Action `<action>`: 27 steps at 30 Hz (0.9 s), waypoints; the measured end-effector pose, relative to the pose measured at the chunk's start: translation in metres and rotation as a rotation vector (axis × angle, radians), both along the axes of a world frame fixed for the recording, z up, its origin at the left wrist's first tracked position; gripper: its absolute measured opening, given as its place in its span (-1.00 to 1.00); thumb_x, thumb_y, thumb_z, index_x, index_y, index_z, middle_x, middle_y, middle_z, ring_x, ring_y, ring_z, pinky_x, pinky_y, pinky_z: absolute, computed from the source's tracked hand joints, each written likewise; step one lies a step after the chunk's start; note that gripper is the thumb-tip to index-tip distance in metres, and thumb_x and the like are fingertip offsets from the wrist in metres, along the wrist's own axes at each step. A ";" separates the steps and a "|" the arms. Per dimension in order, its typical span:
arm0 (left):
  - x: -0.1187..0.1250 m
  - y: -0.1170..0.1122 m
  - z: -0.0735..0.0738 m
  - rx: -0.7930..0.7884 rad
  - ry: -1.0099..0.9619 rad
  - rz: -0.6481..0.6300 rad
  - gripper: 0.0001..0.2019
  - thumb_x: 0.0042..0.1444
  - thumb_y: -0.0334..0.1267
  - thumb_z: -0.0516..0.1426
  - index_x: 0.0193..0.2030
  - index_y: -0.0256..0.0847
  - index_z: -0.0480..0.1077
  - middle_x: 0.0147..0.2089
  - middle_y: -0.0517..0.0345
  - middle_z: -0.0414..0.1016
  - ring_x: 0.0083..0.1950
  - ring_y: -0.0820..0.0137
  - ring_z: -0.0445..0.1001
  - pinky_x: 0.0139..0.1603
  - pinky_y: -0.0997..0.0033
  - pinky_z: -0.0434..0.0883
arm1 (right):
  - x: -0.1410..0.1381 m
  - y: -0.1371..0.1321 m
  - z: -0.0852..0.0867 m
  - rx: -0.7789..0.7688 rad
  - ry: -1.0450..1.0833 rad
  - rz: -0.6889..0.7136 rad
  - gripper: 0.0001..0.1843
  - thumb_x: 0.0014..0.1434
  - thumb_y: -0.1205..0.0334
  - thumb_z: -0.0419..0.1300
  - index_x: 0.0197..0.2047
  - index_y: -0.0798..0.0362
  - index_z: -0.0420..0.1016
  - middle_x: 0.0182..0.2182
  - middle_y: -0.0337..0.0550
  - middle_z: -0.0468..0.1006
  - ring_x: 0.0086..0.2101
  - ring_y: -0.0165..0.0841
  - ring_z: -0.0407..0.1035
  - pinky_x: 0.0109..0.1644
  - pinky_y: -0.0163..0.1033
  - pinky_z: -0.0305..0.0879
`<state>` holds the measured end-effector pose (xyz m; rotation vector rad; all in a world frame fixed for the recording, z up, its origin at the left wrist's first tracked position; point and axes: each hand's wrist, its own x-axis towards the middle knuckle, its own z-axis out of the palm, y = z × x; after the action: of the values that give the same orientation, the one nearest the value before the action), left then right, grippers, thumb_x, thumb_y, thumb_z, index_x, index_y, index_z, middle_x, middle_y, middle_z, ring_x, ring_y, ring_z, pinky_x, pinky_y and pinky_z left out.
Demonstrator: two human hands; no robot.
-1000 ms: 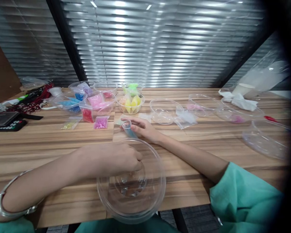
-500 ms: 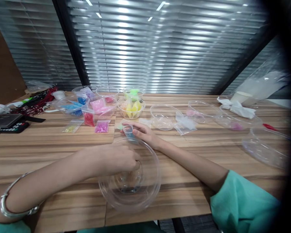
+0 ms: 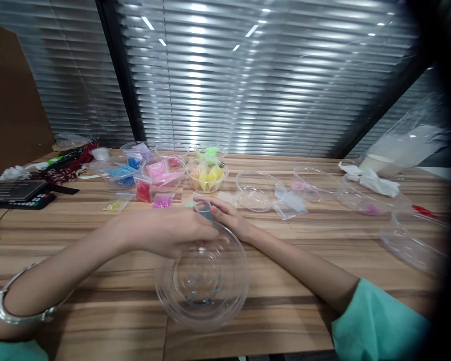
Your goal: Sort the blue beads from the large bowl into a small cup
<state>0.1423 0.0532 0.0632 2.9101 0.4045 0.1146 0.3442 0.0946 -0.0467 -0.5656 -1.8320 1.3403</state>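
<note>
A large clear plastic bowl stands on the table in front of me. Over its far left rim is my left hand, fingers curled down and pressed together. Whatever they may hold is hidden under the hand. Just beyond the bowl, my right hand grips a small clear measuring cup with a bluish tint inside. Behind that cup lies a little bag of pale green bits.
Clear bowls with yellow pieces, pink packets and blue pieces line the back. Small bags of magenta and yellow bits lie nearer. Right are more clear bowls and crumpled tissue; left, a digital scale.
My left hand has moved up and away from the bowl's middle toward its far rim, close to the cup. The right hand stays around the cup. The view has tilted slightly.
</note>
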 end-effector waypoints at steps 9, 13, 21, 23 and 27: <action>-0.023 0.054 -0.014 0.027 -0.401 0.190 -0.84 0.34 -0.33 0.08 -0.09 -0.22 0.50 -0.15 0.07 0.57 -0.13 0.39 0.53 -0.13 0.43 0.40 | -0.003 0.000 0.001 0.021 0.001 -0.004 -0.49 0.34 -0.13 0.09 0.24 -0.06 0.38 0.21 -0.06 0.42 0.24 -0.18 0.26 0.35 0.06 0.14; -0.027 0.062 -0.022 0.006 -0.406 0.264 -0.85 0.33 -0.30 0.09 -0.09 -0.22 0.49 -0.17 0.10 0.57 -0.18 0.42 0.53 -0.18 0.47 0.40 | -0.003 0.000 -0.002 0.007 0.002 -0.001 -0.46 0.34 -0.15 0.09 0.26 -0.06 0.34 0.19 -0.03 0.44 0.25 -0.18 0.25 0.32 0.06 0.20; -0.026 0.062 -0.027 -0.024 -0.385 0.225 -0.86 0.31 -0.27 0.14 -0.11 -0.22 0.51 -0.17 0.09 0.58 -0.15 0.40 0.54 -0.13 0.45 0.42 | -0.002 0.001 -0.003 0.013 -0.020 -0.019 -0.42 0.30 -0.19 0.11 0.25 -0.04 0.37 0.19 -0.01 0.44 0.25 -0.15 0.25 0.35 0.09 0.14; -0.027 0.065 -0.029 -0.022 -0.374 0.192 -0.82 0.33 -0.28 0.10 -0.05 -0.19 0.52 -0.10 0.04 0.57 -0.06 0.35 0.53 -0.04 0.38 0.44 | -0.002 0.001 -0.002 0.014 -0.018 -0.019 -0.42 0.30 -0.20 0.10 0.24 -0.04 0.38 0.16 -0.01 0.46 0.24 -0.14 0.26 0.34 0.08 0.16; -0.027 0.060 -0.018 -0.018 -0.338 0.149 -0.76 0.35 -0.33 0.06 0.03 -0.13 0.52 -0.01 0.01 0.55 0.04 0.33 0.52 0.04 0.35 0.44 | -0.002 0.001 0.000 0.020 -0.006 0.006 -0.45 0.33 -0.17 0.08 0.25 -0.05 0.37 0.16 -0.05 0.47 0.21 -0.16 0.31 0.33 0.04 0.18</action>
<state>0.1150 0.1137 0.0448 2.7653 0.5550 0.6102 0.3425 0.0957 -0.0468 -0.5545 -1.8514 1.3247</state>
